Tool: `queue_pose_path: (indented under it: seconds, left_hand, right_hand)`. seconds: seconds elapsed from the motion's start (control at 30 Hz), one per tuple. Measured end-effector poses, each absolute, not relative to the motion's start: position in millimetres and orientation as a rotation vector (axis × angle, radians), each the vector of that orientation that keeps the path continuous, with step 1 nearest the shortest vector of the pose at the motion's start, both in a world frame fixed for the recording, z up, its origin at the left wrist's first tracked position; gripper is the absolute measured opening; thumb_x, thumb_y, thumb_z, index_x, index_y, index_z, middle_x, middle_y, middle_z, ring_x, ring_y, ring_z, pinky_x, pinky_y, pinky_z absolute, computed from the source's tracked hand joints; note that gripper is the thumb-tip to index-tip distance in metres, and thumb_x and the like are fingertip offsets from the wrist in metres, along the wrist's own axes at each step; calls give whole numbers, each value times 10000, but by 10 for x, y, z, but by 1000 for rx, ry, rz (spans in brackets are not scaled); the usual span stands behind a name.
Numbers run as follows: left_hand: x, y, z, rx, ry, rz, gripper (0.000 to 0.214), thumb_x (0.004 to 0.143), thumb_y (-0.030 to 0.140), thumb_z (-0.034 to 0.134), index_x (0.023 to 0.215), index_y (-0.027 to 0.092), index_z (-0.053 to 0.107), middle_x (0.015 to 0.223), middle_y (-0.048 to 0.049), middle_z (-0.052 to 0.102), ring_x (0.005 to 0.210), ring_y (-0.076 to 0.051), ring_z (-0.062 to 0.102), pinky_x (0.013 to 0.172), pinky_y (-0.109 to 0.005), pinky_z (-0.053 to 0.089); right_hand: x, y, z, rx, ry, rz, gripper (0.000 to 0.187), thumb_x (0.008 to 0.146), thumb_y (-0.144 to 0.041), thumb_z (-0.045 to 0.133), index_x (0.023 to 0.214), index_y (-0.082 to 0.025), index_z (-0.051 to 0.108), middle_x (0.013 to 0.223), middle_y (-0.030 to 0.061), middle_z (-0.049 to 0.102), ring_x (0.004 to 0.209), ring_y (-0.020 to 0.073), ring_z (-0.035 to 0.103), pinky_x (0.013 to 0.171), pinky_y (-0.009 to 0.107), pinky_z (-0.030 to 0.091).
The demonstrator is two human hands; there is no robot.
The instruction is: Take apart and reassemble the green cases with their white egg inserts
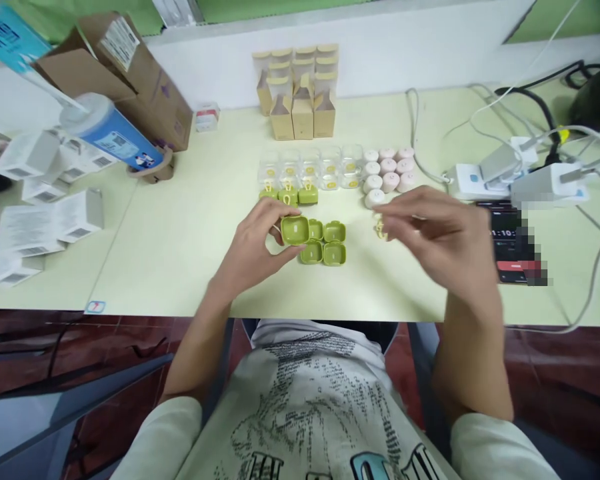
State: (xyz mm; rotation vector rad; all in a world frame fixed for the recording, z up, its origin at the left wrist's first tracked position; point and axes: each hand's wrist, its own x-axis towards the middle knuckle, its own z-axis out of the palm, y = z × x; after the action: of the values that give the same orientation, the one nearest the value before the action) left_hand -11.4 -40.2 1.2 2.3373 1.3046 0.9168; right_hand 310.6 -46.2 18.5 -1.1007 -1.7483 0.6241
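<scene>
My left hand point(265, 243) pinches a small green cup point(295, 231) between thumb and fingers, its hollow facing up. Several matching green cups point(335, 253) sit on the table just right of it. Held in the fingertips of my right hand point(430, 233) is a small pale yellow ring-shaped piece point(381, 227), over the table right of the cups. Behind my left hand stand green boxes with yellow loops point(308, 193). Clear plastic cases with yellow spots point(330, 167) form rows behind them, beside pale pink round pots point(390, 181).
Open kraft boxes point(303, 113) stand against the wall. To the left are a large cardboard box point(155, 93), a blue cylinder point(125, 137) and white cartons point(45, 223). Chargers with cables point(520, 173) and a phone point(505, 240) lie to the right.
</scene>
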Motion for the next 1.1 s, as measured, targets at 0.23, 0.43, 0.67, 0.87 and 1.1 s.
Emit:
queue_pose_path:
  seconds: [0.23, 0.43, 0.67, 0.87, 1.1]
  left_hand:
    - [152, -438, -119, 2334, 1218, 1077, 405, 1068, 383, 819, 1431, 273, 678, 1364, -88, 768, 917, -166, 722, 830, -333, 692]
    - [173, -463, -152, 2401, 1192, 1141, 311, 1097, 291, 765, 1400, 292, 696, 1377, -88, 791, 983, -187, 752, 835, -343, 693]
    - [187, -447, -194, 2476, 1189, 1175, 235, 1124, 285, 737, 1359, 276, 738, 1344, -92, 828, 1216, -241, 807, 971, -364, 715]
    - [182, -419, -254, 2498, 1221, 1128, 213, 1127, 324, 737, 1334, 274, 759, 1308, -90, 847, 1119, -233, 826, 968, -371, 716]
    - [226, -364, -310, 2541, 1081, 1337, 220, 1102, 266, 796, 1318, 235, 771, 1234, -81, 852, 1108, -222, 835, 936, -325, 693]
  right_hand:
    - [2503, -565, -104, -1001, -1869, 480, 104, 1089, -287, 844, 1160, -312, 916, 996, 33, 888, 818, 233, 817, 795, 413, 719]
    - [2391, -596, -187, -1031, -1878, 367, 177, 1106, -237, 807, 1152, -341, 943, 1056, 48, 905, 918, 267, 863, 794, 427, 743]
    - [2274, -604, -211, -1009, -1794, 400, 209, 1090, -191, 804, 1050, -333, 952, 1005, 41, 890, 868, 256, 847, 758, 410, 715]
    - [2333, -551, -213, -991, -1834, 623, 405, 1047, -56, 653, 1042, -328, 953, 1012, 29, 861, 884, 217, 813, 810, 374, 683]
    - [2300, -502, -308, -1063, -1728, 618, 324, 1037, -110, 650, 990, -279, 924, 937, 23, 853, 813, 205, 756, 794, 356, 638]
